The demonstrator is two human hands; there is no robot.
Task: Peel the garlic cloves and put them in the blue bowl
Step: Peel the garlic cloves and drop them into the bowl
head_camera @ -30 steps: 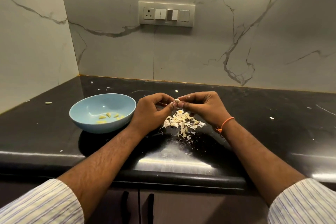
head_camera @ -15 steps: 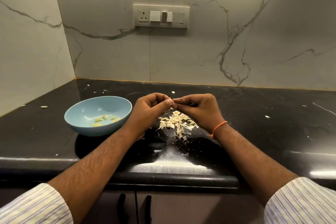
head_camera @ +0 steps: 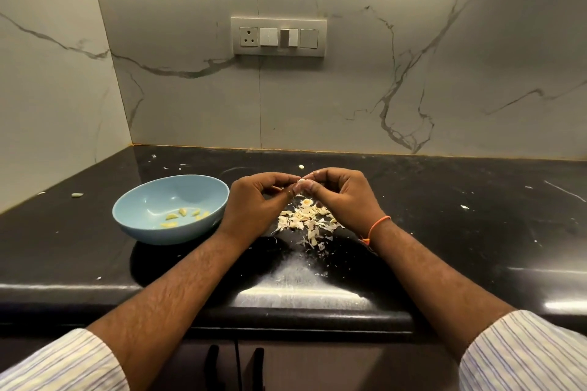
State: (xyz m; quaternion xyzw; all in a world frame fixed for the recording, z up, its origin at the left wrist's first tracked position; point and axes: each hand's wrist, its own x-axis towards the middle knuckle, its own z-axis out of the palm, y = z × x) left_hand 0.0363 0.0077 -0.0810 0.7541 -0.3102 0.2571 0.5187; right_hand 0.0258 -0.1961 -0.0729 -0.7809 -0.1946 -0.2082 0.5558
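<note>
while peels [head_camera: 306, 220] lie beneath, left hand [head_camera: 254, 205] and right hand [head_camera: 341, 195] pinch one garlic clove [head_camera: 301, 181] beside the blue bowl [head_camera: 149, 200].

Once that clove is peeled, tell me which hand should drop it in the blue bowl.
Left. The left hand sits right beside the blue bowl, while the right hand would have to cross over it. Both pinch the garlic clove now.

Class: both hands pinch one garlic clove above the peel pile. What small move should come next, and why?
Probably strip off the last skin: the clove sits pinched between the left hand and right hand over the peels, not yet over the bowl.
</note>
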